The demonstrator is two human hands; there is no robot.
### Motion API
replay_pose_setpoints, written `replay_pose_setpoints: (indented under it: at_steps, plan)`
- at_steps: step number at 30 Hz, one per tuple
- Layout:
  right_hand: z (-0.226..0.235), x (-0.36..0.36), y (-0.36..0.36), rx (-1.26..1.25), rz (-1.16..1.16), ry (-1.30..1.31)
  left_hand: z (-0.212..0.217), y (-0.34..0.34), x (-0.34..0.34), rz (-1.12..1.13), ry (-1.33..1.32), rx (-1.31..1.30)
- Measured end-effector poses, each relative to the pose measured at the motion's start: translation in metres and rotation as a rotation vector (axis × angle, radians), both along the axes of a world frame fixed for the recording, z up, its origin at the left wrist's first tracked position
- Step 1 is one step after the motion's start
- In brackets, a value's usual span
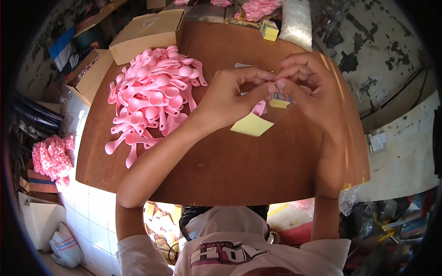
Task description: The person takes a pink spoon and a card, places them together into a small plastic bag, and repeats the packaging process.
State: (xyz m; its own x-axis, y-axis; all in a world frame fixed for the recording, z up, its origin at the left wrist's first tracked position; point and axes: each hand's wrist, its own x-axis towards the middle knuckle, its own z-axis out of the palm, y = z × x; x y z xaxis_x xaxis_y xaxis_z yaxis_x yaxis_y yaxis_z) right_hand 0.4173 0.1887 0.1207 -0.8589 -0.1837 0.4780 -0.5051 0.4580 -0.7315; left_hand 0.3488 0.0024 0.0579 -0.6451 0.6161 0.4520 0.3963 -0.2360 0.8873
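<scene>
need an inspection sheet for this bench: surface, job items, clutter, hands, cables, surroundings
Surface: brown wooden board used as a tabletop, bare in the near half.
Job's things: small clear packet holding a pink spoon and a yellow card, pinched at its top; heap of pink plastic spoons on the left.
Clutter: cardboard box at the far left edge; small yellow box and clear bag of white pieces at the far edge.
Hands: left hand and right hand both pinch the packet with their fingertips.
Cables: dark cable along the wall on the right.
Surroundings: white tiled floor, pink bundle to the left, peeling wall.
</scene>
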Motion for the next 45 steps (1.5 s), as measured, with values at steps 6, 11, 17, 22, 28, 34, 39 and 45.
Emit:
replay_pose_setpoints:
  at_steps: [6, 11, 17, 22, 28, 34, 39, 45]
  plan:
    - [-0.003, 0.002, 0.000, 0.212, -0.081, 0.321, 0.000, 0.000, 0.005, 0.083, -0.006, -0.052]
    - [-0.003, 0.007, -0.003, 0.413, -0.140, 0.461, 0.001, -0.001, 0.006, 0.097, 0.045, -0.091]
    - [-0.004, 0.008, 0.000, 0.617, -0.215, 0.574, 0.010, -0.005, 0.014, 0.078, 0.175, -0.170]
    - [-0.006, 0.014, -0.006, 0.765, -0.319, 0.588, 0.016, -0.007, 0.025, 0.064, 0.230, -0.271]
    - [-0.003, 0.011, 0.004, 0.584, -0.222, 0.467, 0.017, -0.008, 0.024, 0.035, 0.327, -0.262]
    - [0.022, 0.026, 0.053, -0.494, 0.116, 0.239, 0.024, -0.012, 0.024, 0.010, 0.051, 0.133]
    - [-0.013, -0.015, 0.221, -0.696, 0.175, -0.087, 0.029, -0.005, 0.020, 0.124, 0.132, 0.140]
    - [-0.117, -0.015, 0.241, 0.425, -1.067, -0.016, 0.019, 0.003, 0.012, 0.175, 0.149, 0.027]
